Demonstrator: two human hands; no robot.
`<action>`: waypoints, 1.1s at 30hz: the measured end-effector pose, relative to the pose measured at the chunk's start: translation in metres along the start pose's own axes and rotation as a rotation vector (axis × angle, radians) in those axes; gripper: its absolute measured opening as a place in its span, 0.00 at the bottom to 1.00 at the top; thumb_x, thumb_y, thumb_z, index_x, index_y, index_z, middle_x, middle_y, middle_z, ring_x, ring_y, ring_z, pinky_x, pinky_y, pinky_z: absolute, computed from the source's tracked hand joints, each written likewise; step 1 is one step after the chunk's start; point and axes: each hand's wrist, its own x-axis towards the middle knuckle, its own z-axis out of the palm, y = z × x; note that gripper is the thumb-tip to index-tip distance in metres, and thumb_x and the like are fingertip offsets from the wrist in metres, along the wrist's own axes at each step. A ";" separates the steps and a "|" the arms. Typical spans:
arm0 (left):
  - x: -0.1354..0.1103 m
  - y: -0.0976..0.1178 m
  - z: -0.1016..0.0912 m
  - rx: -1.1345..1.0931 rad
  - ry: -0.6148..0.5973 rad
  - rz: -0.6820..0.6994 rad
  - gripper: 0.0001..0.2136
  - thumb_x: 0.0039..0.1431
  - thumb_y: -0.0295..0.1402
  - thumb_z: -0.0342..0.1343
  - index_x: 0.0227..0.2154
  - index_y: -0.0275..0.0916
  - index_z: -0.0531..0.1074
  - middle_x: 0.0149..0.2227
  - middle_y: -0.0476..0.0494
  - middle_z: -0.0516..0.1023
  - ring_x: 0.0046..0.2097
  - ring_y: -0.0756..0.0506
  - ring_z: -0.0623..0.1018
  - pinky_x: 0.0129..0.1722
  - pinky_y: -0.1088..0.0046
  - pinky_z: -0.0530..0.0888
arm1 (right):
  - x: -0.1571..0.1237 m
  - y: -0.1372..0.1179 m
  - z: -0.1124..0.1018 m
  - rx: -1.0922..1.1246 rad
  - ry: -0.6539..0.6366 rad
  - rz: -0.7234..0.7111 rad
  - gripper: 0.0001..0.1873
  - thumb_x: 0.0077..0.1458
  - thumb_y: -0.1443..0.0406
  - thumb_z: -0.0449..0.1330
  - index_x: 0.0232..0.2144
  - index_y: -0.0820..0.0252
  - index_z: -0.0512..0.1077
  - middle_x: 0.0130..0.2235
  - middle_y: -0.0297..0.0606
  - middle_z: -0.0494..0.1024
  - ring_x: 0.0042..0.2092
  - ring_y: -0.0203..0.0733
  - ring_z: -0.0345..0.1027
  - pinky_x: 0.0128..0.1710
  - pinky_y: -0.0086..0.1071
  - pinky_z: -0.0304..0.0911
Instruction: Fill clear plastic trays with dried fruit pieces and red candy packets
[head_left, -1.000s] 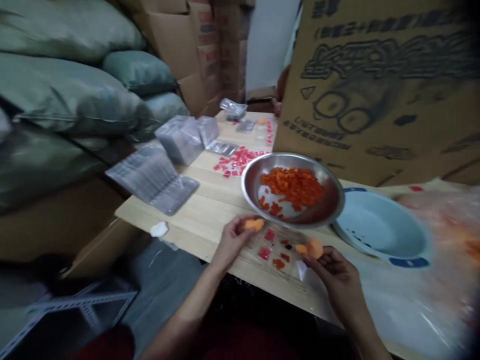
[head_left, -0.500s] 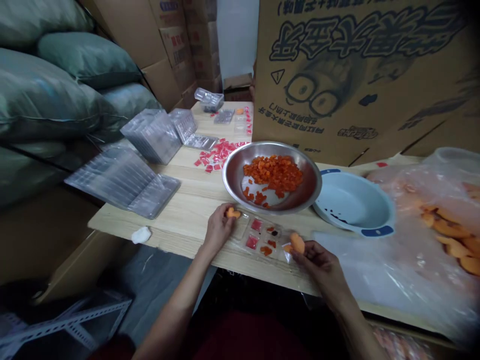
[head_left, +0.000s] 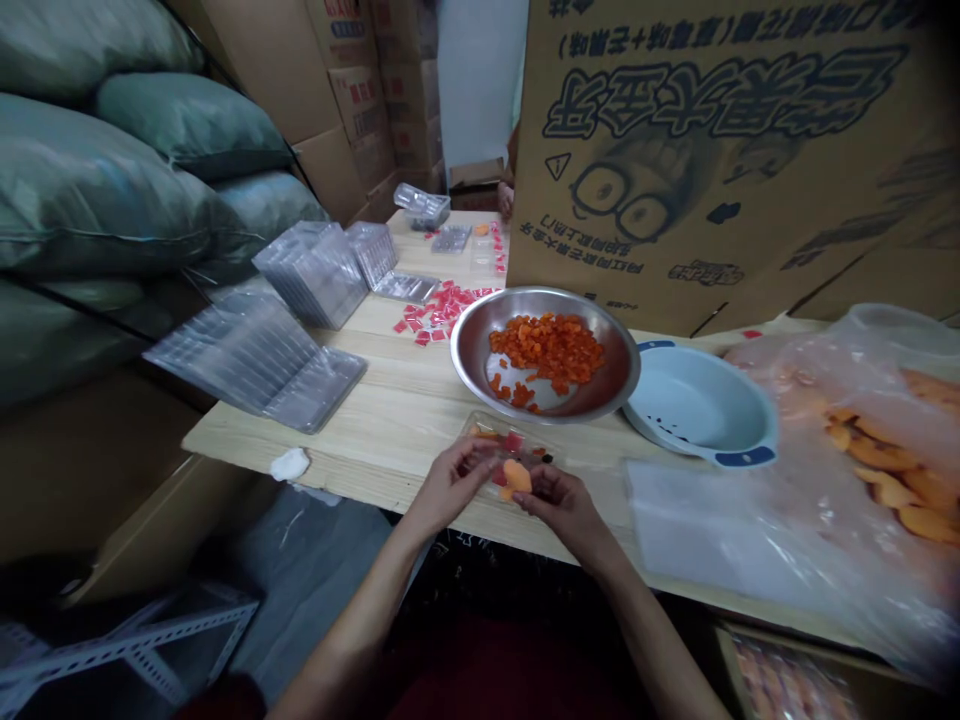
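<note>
My right hand (head_left: pixel 566 510) pinches a flat orange gummy-like piece (head_left: pixel 516 474) between thumb and fingers, above a clear plastic tray (head_left: pixel 474 424). My left hand (head_left: pixel 450 485) is just left of that piece, fingers bent and apart over the tray, with nothing visible in them. Inside the tray's compartments I see an orange piece (head_left: pixel 486 433) at the left, a red packet (head_left: pixel 514 441) and a small dark bit (head_left: pixel 547 459). Both hands cover much of the tray. Behind it is a steel bowl (head_left: pixel 469 365) of small orange-red pieces (head_left: pixel 551 345).
A blue basin (head_left: pixel 705 390) stands right of the bowl, beside a plastic bag of orange pieces (head_left: pixel 892 470). Red packets (head_left: pixel 442 308) lie scattered behind. Stacked clear trays (head_left: pixel 247 350) stand at left, near white tissue (head_left: pixel 289 464). A big carton (head_left: pixel 675 200) blocks the back right.
My right hand has moved left across the tray with an orange piece, towards my left hand. The orange piece that was at my left fingers now lies in the tray's left compartment.
</note>
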 end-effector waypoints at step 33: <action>0.011 -0.045 -0.007 0.716 0.130 0.121 0.09 0.69 0.33 0.56 0.41 0.44 0.82 0.46 0.40 0.80 0.51 0.38 0.73 0.52 0.58 0.69 | 0.065 0.043 0.019 -1.031 -0.002 -0.541 0.17 0.65 0.69 0.56 0.53 0.56 0.77 0.60 0.44 0.78 0.64 0.54 0.66 0.67 0.55 0.51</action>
